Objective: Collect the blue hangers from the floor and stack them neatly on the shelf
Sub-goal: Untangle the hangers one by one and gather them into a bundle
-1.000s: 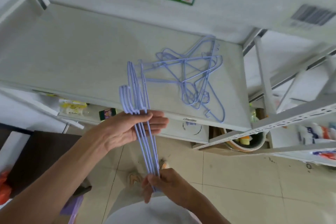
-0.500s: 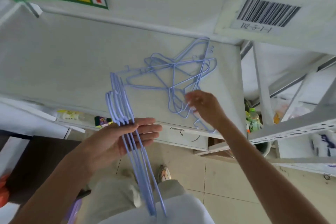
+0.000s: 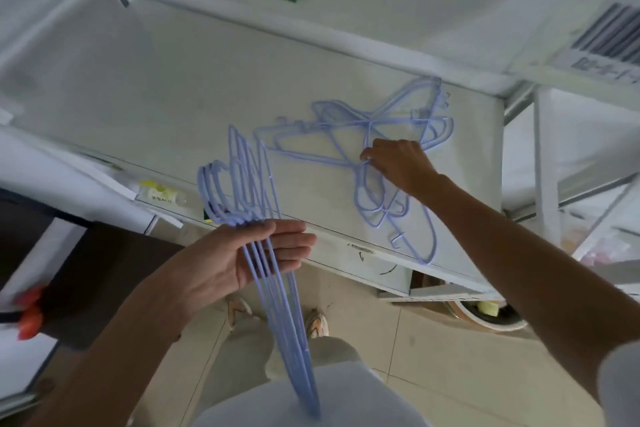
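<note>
My left hand (image 3: 242,260) holds a bundle of several blue wire hangers (image 3: 273,305) in front of the shelf edge, thumb over them and fingers nearly straight beneath. Their hooks stand up above the hand and their lower ends hang down towards my waist. A loose, tangled pile of blue hangers (image 3: 363,149) lies on the white shelf (image 3: 138,107) at the right. My right hand (image 3: 398,163) reaches onto that pile and its fingertips pinch a wire of one hanger near the pile's middle.
A second white rack (image 3: 547,184) stands to the right of the shelf. A round bowl-like container (image 3: 491,319) sits on the floor under it. A dark cabinet (image 3: 86,281) is at the left. My shoes (image 3: 277,315) stand on the beige tiled floor.
My right hand let go of the bundle's lower end, reached up to the pile on the shelf and now pinches a hanger there. The left hand kept the bundle.
</note>
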Action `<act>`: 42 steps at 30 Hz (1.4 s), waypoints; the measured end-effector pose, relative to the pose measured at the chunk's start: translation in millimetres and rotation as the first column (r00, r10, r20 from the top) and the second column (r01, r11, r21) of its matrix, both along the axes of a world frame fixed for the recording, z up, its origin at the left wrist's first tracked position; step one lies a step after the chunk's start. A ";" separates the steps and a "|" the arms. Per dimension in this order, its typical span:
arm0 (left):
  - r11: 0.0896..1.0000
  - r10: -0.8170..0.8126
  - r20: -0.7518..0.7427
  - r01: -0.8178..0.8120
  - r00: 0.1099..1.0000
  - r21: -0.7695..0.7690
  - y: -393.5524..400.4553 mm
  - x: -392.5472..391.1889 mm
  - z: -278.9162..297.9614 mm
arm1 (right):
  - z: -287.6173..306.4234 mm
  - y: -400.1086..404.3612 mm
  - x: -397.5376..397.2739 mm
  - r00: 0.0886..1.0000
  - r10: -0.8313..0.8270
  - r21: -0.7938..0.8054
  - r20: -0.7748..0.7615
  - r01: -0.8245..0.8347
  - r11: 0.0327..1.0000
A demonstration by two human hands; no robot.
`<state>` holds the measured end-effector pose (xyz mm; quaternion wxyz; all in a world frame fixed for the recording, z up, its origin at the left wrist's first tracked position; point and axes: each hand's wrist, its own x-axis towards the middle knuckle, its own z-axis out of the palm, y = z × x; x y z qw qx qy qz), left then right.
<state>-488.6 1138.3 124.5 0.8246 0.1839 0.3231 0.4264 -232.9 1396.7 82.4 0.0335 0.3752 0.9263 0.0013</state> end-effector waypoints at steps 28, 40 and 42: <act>0.988 0.095 -0.231 -0.062 0.968 0.143 7.2 0.6 68.6 | 107.2 -128.4 -94.2 0.604 0.298 0.061 -0.739 -0.381 0.922; 0.906 0.424 -0.138 -0.419 0.895 0.060 20.5 10.5 31.0 | 77.4 -233.7 -69.3 0.583 -0.774 -0.969 -0.247 -0.140 0.204; 0.878 0.478 -0.116 -0.477 0.871 0.037 24.1 14.8 25.1 | 71.3 -247.0 -70.7 0.604 -0.751 -0.964 -0.266 -0.169 0.205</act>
